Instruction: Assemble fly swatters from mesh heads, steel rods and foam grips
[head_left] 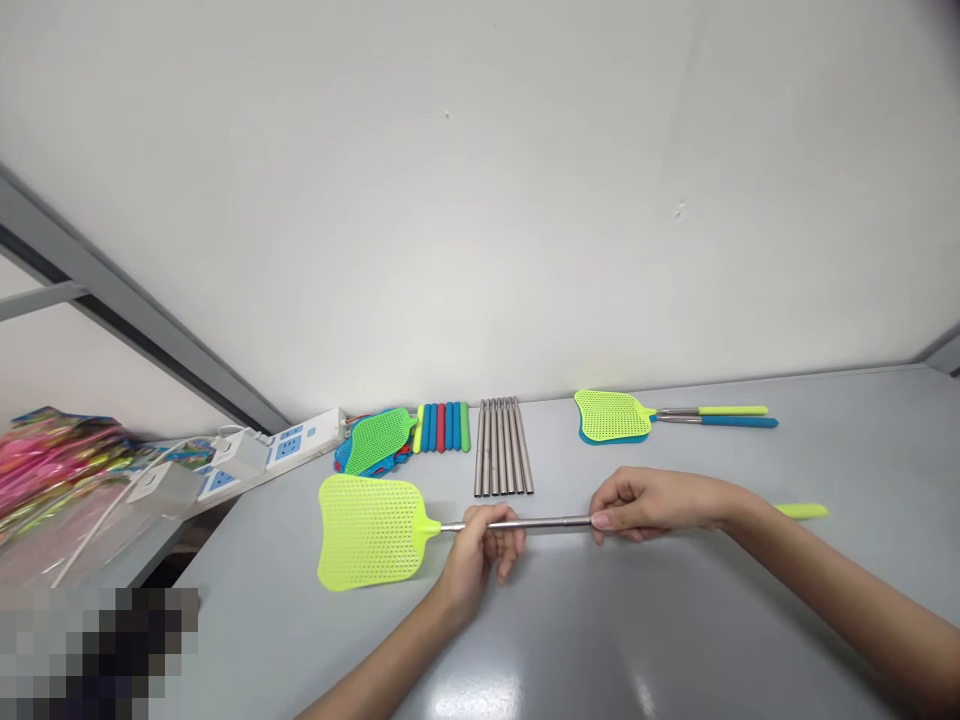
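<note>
A fly swatter (371, 532) with a yellow-green mesh head lies across the space between my hands, its metal rod pulled out long. My left hand (484, 550) is closed on the rod close to the head. Further right, my right hand (637, 505) grips the rod with thumb and fingers. Beyond that wrist the yellow-green handle end (802, 511) shows; the stretch between is hidden by my hand and forearm. Behind my hands several metal rods (502, 447) lie side by side, next to a row of coloured handle grips (441, 428).
At the back left is a pile of swatter heads (381, 442) in green, blue and red. Two swatters (613, 417), yellow-green and blue, lie at the back right. A white power strip (300, 445) with plugs and colourful plastic packaging (67, 470) are at the left. A wall bounds the grey table (585, 640).
</note>
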